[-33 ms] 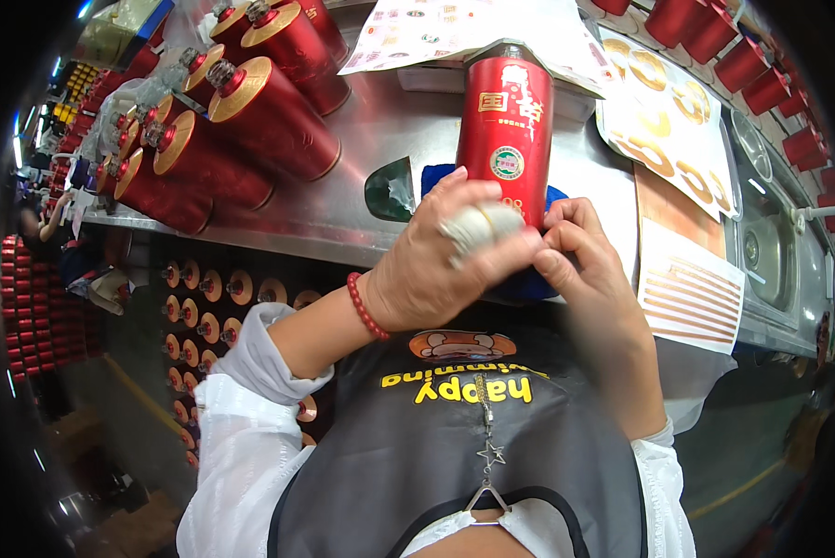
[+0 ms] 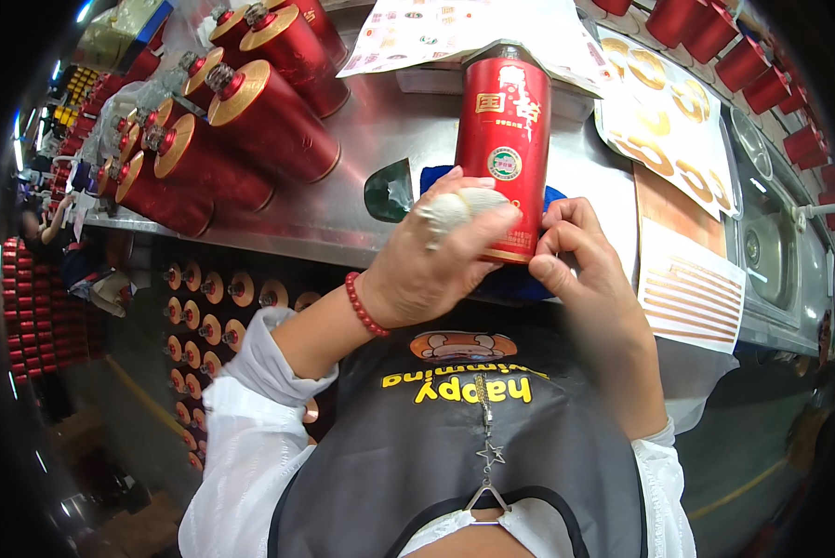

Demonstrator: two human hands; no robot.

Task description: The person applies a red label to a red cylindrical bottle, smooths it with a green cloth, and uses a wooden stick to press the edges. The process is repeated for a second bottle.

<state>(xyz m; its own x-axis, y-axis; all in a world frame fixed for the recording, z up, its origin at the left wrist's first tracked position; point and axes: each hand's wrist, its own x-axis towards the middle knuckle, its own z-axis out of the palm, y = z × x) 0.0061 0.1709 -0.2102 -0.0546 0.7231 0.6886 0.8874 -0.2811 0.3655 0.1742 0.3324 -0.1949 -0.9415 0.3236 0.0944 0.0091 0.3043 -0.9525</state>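
Observation:
A red bottle (image 2: 503, 121) with gold and white print lies on a blue cloth (image 2: 433, 177), its neck pointing away from me and its base towards me. My left hand (image 2: 427, 246), with a red bead bracelet at the wrist, is closed around a whitish, ribbed cloth wad (image 2: 455, 216) over the bottle's lower left side. At the bottle's lower right edge, my right hand (image 2: 576, 253) has its thumb and fingers curled together. Whatever those right fingertips hold, if anything, is hidden. A dark green curved piece (image 2: 390, 191) lies left of the blue cloth.
Several red bottles with gold shoulders (image 2: 273, 121) stand at the left of the metal bench (image 2: 250, 226). Sheets of gold stickers (image 2: 659, 112) and of brown strips (image 2: 687, 290) lie at the right, near a sink (image 2: 769, 246). A printed sheet (image 2: 417, 37) covers the far side.
My left hand and the cloth wad have shifted slightly left, uncovering the bottle's lower front and base rim. My right hand stays almost in place.

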